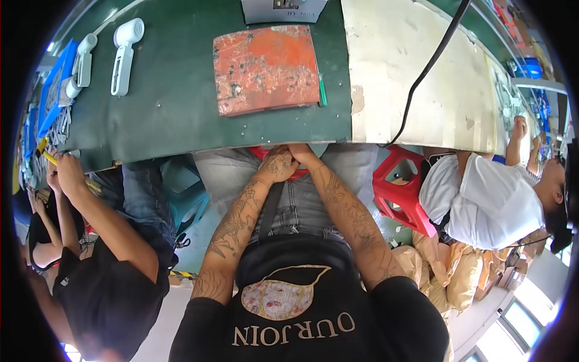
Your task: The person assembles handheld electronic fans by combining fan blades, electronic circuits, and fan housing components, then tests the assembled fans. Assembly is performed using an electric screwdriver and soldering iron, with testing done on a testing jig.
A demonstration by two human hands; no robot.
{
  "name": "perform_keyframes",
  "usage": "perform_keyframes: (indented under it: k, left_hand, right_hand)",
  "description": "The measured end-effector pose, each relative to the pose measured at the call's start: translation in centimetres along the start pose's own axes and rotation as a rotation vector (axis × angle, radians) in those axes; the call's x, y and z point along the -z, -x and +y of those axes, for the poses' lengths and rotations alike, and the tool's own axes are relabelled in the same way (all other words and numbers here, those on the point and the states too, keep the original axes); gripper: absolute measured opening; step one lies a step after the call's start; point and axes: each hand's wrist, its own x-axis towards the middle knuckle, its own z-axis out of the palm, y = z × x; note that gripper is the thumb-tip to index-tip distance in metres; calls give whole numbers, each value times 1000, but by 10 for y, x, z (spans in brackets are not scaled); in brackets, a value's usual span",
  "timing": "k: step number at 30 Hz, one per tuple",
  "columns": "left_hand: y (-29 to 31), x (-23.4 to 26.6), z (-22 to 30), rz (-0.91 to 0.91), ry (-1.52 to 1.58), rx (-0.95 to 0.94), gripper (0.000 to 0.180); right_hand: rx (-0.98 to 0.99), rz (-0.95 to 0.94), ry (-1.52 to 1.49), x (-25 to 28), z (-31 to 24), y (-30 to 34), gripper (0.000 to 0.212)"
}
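Note:
My left hand [278, 165] and my right hand [301, 152] meet over my lap, just below the near edge of the green table mat [175, 120]. They touch each other, and the table edge and the overlap conceal most of the fingers. Whether anything is between them is hidden. Beyond them on the mat lies a worn orange-red slab [265, 71], wrapped in clear film. A thin green stick-like tool [322, 90] rests against its right side. Farther left is a white handheld device with a round head and a slotted handle [124, 57].
Another white device [85, 60] lies near a blue tray [57, 90]. At the back stands a grey box [283, 11]. A black cable [416, 84] crosses the pale sheet [434, 90]. Co-workers sit on both sides; a red stool [401, 193] stands at my right.

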Motion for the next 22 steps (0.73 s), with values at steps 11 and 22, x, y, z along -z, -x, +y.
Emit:
perform_keyframes:
  k: [11,22]
  left_hand:
    - [-18,0,-8,-67,-105,295,46]
    - [18,17,23,-204,-320,307,67]
  right_hand:
    - [213,239,549,11,-24,9,41]
    - [311,253,695,17,-26,17,48]
